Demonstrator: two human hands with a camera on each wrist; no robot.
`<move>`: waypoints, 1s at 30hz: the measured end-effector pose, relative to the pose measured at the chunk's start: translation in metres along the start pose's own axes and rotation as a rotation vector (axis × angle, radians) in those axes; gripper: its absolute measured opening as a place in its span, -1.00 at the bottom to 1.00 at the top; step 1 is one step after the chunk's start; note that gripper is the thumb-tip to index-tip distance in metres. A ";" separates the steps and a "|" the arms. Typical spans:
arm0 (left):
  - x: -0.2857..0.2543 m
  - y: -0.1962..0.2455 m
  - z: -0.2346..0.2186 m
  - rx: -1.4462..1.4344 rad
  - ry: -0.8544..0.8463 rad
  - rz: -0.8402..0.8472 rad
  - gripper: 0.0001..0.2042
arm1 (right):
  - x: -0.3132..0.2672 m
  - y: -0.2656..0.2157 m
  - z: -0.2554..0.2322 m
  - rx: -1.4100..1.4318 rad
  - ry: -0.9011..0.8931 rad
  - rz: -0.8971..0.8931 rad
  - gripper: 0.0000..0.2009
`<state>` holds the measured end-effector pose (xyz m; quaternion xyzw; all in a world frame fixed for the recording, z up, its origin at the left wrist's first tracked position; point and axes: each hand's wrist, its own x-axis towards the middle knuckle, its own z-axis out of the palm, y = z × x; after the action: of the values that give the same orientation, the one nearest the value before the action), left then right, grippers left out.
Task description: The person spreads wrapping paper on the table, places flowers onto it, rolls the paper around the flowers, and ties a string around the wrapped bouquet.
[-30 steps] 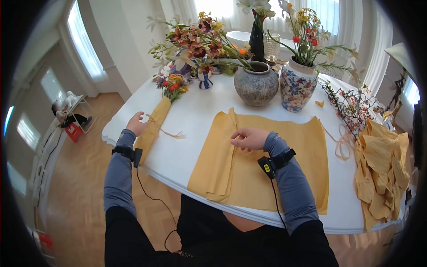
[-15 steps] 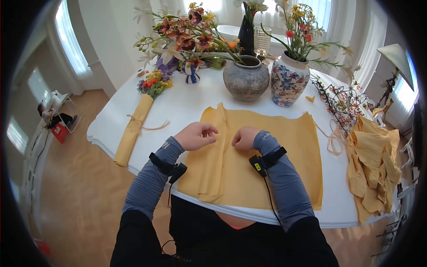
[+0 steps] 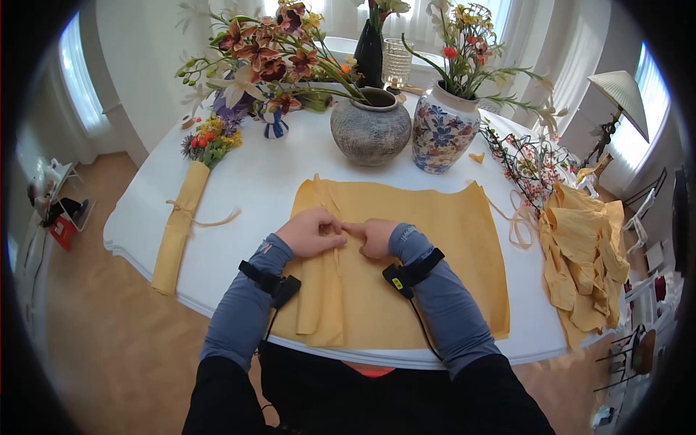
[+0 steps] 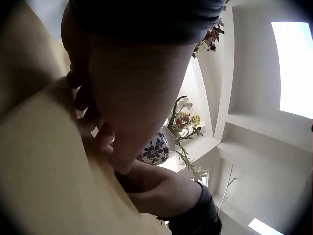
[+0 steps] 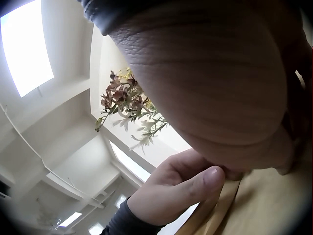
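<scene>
Both hands meet on the yellow paper [image 3: 428,239], which lies flat on the white table [image 3: 254,181] in front of the person. Left hand [image 3: 310,232] and right hand [image 3: 373,238] have curled fingers pinching the folded ridge of the sheet, each grip narrow. Just left lies a wrapped bouquet [image 3: 185,206]; behind stand a grey pot [image 3: 371,130] and a flowered vase [image 3: 439,138].

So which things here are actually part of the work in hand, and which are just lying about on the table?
In hand:
- yellow paper sheet, folded at its left side
- left hand and right hand, both on the fold

Lying about:
- wrapped bouquet, tied with raffia
- grey vase
- floral vase
- crumpled paper pile
- berry branches
- loose raffia
</scene>
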<state>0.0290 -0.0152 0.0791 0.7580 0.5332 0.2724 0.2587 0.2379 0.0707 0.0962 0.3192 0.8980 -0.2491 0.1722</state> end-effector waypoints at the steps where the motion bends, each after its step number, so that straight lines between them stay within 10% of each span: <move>1: -0.001 -0.004 -0.001 -0.016 0.081 -0.123 -0.74 | 0.000 0.001 0.001 0.019 0.023 -0.011 -0.21; 9: -0.010 -0.003 -0.013 0.022 0.155 -0.341 -0.54 | 0.009 0.009 0.014 -0.005 0.110 -0.112 -0.23; 15: -0.003 -0.024 -0.009 0.224 0.476 0.375 -0.40 | 0.006 -0.003 0.013 -0.034 0.115 -0.077 -0.29; 20: -0.016 0.012 -0.026 -0.086 0.179 -0.204 -0.34 | 0.006 -0.017 0.015 -0.173 0.089 0.018 -0.31; 30: -0.011 -0.022 -0.016 -0.280 0.233 -0.403 -0.17 | 0.000 -0.052 0.030 -0.316 0.252 -0.076 -0.21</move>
<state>0.0002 -0.0175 0.0742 0.5570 0.6566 0.3719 0.3470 0.2081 0.0192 0.0892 0.2828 0.9517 -0.0694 0.0971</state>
